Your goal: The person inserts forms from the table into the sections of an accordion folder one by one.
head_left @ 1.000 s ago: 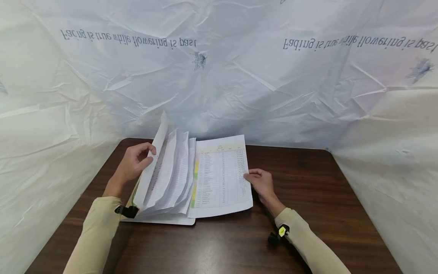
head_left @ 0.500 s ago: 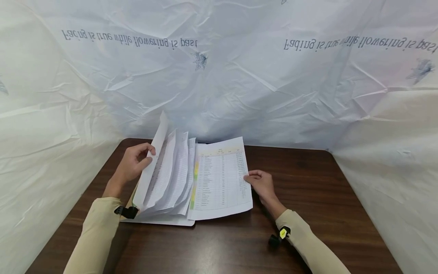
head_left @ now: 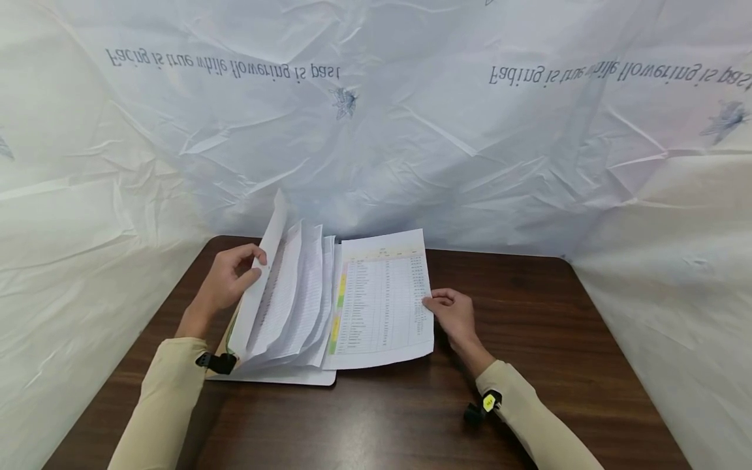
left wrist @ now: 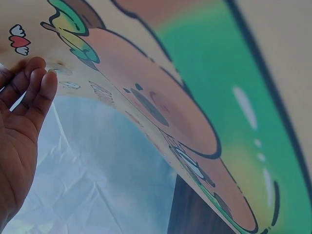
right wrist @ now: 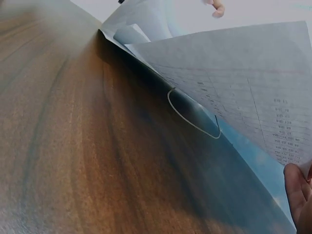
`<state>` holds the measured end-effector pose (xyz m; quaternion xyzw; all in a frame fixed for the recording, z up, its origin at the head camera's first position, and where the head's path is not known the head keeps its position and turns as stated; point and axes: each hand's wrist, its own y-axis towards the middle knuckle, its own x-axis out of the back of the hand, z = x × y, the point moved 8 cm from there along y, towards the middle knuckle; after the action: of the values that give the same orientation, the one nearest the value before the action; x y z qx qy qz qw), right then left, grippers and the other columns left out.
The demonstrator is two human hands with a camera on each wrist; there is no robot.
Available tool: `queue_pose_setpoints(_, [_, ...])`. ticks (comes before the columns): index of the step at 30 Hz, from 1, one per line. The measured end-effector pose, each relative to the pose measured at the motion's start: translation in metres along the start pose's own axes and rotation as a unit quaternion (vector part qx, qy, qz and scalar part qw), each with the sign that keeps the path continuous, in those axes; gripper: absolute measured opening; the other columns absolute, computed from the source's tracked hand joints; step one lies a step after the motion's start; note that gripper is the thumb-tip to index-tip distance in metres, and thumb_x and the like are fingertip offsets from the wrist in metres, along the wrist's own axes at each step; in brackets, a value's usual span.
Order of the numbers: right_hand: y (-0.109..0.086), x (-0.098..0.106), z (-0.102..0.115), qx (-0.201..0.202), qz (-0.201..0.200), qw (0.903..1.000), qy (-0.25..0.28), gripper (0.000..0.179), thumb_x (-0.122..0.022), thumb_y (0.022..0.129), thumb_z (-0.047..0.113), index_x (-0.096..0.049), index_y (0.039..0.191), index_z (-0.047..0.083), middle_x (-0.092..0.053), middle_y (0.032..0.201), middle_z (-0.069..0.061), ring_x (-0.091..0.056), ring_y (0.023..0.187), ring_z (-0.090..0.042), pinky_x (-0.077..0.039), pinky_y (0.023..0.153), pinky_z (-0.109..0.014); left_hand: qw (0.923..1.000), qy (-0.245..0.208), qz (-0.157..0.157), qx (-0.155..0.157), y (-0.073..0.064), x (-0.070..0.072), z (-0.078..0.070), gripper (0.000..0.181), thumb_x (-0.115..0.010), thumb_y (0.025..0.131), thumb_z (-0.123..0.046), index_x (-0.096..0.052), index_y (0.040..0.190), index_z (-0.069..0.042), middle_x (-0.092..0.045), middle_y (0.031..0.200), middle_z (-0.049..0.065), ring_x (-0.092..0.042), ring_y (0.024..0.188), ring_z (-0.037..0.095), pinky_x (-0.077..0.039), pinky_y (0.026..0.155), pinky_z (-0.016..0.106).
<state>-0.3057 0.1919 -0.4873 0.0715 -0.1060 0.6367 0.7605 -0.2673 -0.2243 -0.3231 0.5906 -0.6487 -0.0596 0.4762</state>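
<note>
An open folder (head_left: pixel 282 376) bears several loose-standing printed pages (head_left: pixel 289 294) that fan upward on its left side. My left hand (head_left: pixel 226 281) grips the edge of the raised front cover (head_left: pixel 258 300) between thumb and fingers. On the cover's outer face (left wrist: pixel 161 107), in the left wrist view, are cartoon drawings in green and peach. A printed table sheet (head_left: pixel 384 307) with yellow and green bands is lifted at the right of the folder. My right hand (head_left: pixel 455 316) pinches its right edge; in the right wrist view the fingers (right wrist: pixel 295 190) meet the sheet's lower corner.
The dark wooden table (head_left: pixel 382 424) lies below, its far edge against a hanging white plastic sheet (head_left: pixel 376 163) with printed lettering. A thin pale loop (right wrist: pixel 195 124) sticks out from under the paper. Wrist straps with cameras sit on both forearms.
My right hand and the table sheet dip slightly, then rise and shift a little to the right. The left hand and the cover stay almost still.
</note>
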Motion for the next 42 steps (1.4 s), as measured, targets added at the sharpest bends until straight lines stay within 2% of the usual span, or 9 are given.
queue_pose_setpoints(13, [-0.0032, -0.0012, -0.003, -0.017, 0.015, 0.9995, 0.02, 0.024, -0.077, 0.089, 0.011, -0.071, 0.107, -0.002, -0.075, 0.097, -0.016, -0.07, 0.077, -0.014, -0.054, 0.067, -0.025, 1.0, -0.007, -0.001, -0.005, -0.0015, -0.001, 0.0004, 0.015, -0.053, 0.081, 0.013, -0.062, 0.09, 0.006, -0.058, 0.079, 0.011, -0.048, 0.059, 0.013, -0.039, 0.055, 0.021])
queue_pose_setpoints(19, [-0.0056, -0.0007, -0.0022, -0.014, 0.02, 0.9996, 0.017, 0.024, -0.077, 0.089, 0.012, -0.071, 0.108, -0.002, -0.075, 0.097, -0.016, -0.07, 0.078, -0.015, -0.054, 0.067, -0.025, 1.0, -0.006, 0.002, -0.001, -0.0005, -0.0006, 0.0004, 0.014, -0.053, 0.081, 0.012, -0.062, 0.09, 0.006, -0.06, 0.081, 0.013, -0.049, 0.059, 0.013, -0.04, 0.056, 0.021])
queue_pose_setpoints(29, [-0.0016, -0.0022, -0.0054, -0.028, 0.016, 0.9992, 0.026, 0.026, -0.077, 0.088, 0.011, -0.071, 0.109, -0.003, -0.075, 0.099, -0.017, -0.071, 0.079, -0.014, -0.054, 0.069, -0.024, 1.0, -0.006, 0.005, -0.002, 0.0002, -0.0015, 0.0001, 0.016, -0.054, 0.079, 0.016, -0.062, 0.09, 0.007, -0.058, 0.08, 0.009, -0.049, 0.06, 0.015, -0.04, 0.055, 0.024])
queue_pose_setpoints(36, [0.0007, 0.0, -0.0077, -0.029, 0.009, 0.9993, 0.022, 0.025, -0.076, 0.088, 0.011, -0.071, 0.108, -0.004, -0.075, 0.097, -0.017, -0.071, 0.077, -0.015, -0.054, 0.068, -0.025, 1.0, -0.008, 0.004, -0.004, -0.0002, -0.0004, 0.0017, 0.016, -0.054, 0.08, 0.016, -0.062, 0.09, 0.007, -0.059, 0.081, 0.011, -0.048, 0.057, 0.015, -0.04, 0.054, 0.024])
queue_pose_setpoints(42, [0.0008, 0.0006, -0.0071, -0.025, 0.014, 0.9994, 0.017, 0.026, -0.076, 0.088, 0.012, -0.071, 0.109, -0.003, -0.075, 0.097, -0.017, -0.071, 0.077, -0.015, -0.054, 0.068, -0.025, 0.9999, -0.012, 0.004, -0.003, -0.0009, 0.0005, 0.0035, 0.014, -0.053, 0.082, 0.013, -0.062, 0.091, 0.007, -0.057, 0.081, 0.005, -0.044, 0.056, 0.011, -0.038, 0.052, 0.027])
